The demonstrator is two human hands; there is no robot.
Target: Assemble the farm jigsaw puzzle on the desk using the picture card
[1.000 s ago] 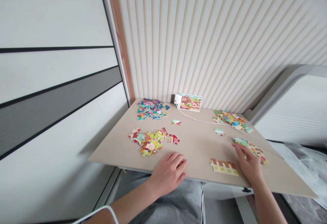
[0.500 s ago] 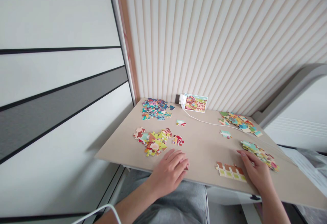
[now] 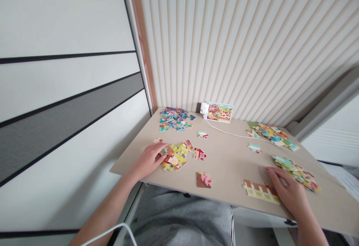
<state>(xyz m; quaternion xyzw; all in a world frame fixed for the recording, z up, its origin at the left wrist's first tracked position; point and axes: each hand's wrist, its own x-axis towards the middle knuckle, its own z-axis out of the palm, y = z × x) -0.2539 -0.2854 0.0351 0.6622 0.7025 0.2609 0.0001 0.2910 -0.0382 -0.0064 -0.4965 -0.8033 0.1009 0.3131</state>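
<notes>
Fingers, left hand (image 3: 150,160): half open, thumb apart, at one yellow-green puzzle pile (image 3: 178,154). Blue pile (image 3: 174,119), one, beyond. Barn piece (image 3: 200,153), red-and-green piece (image 3: 202,134), pink-and-brown piece (image 3: 204,180): one each. Picture card (image 3: 219,112), one. Pale-blue piece (image 3: 254,148), one. Fence strip (image 3: 260,192), one. Far pile (image 3: 272,132), one. Right hand (image 3: 288,190): loosely curled beside strip; hold cannot be told. Near pile (image 3: 297,174), one.

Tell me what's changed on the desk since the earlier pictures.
The left hand has moved leftward and forward from the desk's front edge to the yellow-green puzzle pile. A brown-and-pink piece, mostly covered by that hand half a second ago, now lies uncovered. The right hand stays beside the fence strip; the red barn piece and picture card look unmoved.
</notes>
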